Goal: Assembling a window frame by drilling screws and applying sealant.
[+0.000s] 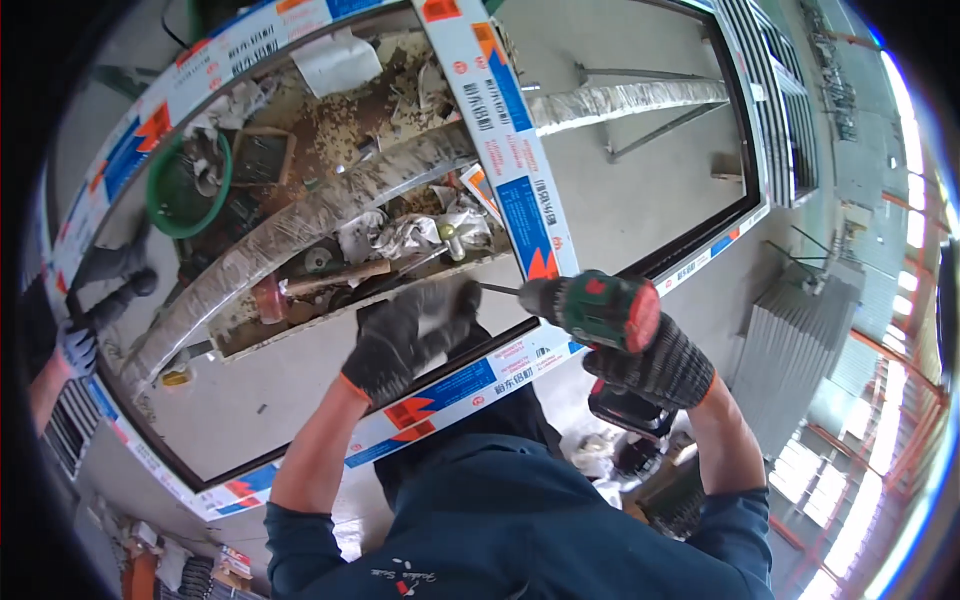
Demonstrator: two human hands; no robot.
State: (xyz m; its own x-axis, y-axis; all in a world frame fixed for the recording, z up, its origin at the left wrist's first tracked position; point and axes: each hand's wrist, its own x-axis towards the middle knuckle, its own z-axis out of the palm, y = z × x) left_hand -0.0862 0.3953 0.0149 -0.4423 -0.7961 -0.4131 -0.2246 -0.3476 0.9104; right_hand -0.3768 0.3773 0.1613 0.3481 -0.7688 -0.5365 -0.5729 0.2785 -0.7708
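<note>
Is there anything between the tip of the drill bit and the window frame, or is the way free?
The gloved left hand is right at the bit's tip, where it meets the frame. The right hand holds the green drill. Nothing else visible stands between.

Grey concrete floor (640, 190). Cluttered workbench (330, 130) with debris. Stacked grey panels (790, 350) at right. Daylight through red-framed windows (880, 480).

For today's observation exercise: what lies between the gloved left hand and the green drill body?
In the head view, the drill's thin bit spans the gap from the left hand to the green drill, over the frame's taped bar.
</note>
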